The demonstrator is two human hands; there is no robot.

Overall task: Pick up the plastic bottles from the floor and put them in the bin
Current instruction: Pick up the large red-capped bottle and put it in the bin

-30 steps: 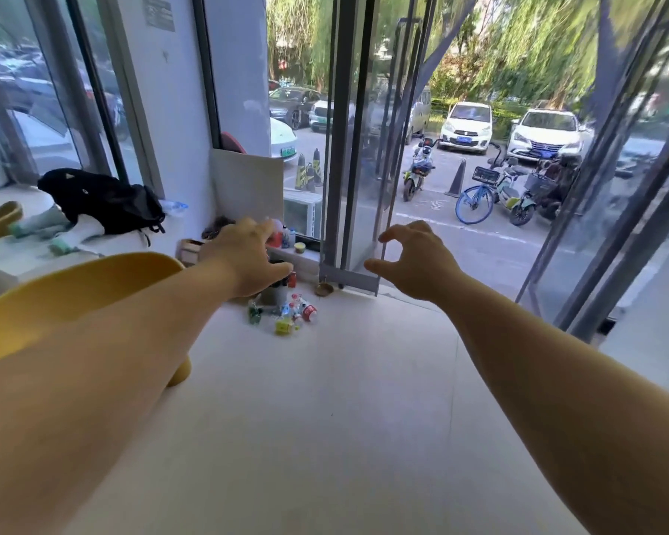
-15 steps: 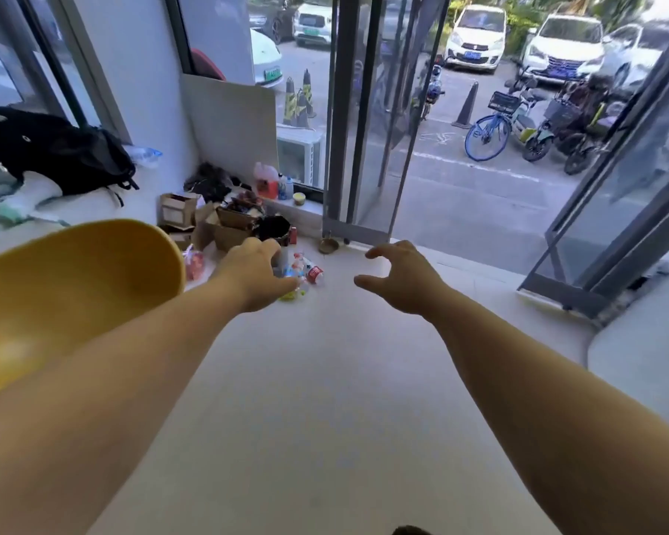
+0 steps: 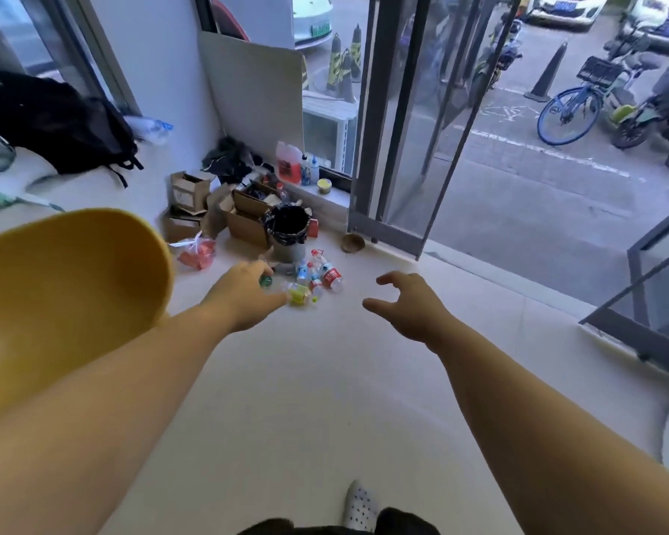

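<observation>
At the far left I see a black backpack [image 3: 55, 125] on a white ledge, and in front of it a yellow chair back [image 3: 66, 287] that hides part of the floor [image 3: 325, 399]. Next come some open cardboard boxes [image 3: 244, 214] and a red plastic bag [image 3: 197, 252]. Just to the right of the boxes stands the bin [image 3: 288, 235], a small one with a black liner, and its mouth looks free.

The plastic bottles [image 3: 317, 278] lie in a little heap on the floor directly in front of the bin, some touching each other. One has a yellow-green label [image 3: 300, 295], another a red label [image 3: 331, 276].

My left hand [image 3: 244, 299] reaches toward this heap; its grip is loosely curled and holds nothing, I think, though the fingers cover one green cap and I cannot be sure of contact. My right hand [image 3: 406, 307] is further right, well apart from the bottles, with a released grip, fingers spread and empty.

The risks, in my judgement: the bottles are round and light, so a careless touch can roll them toward the open glass door [image 3: 398, 129] on the right. The bin is narrow and probably light, so a thrown bottle can bounce out or tip it.
</observation>
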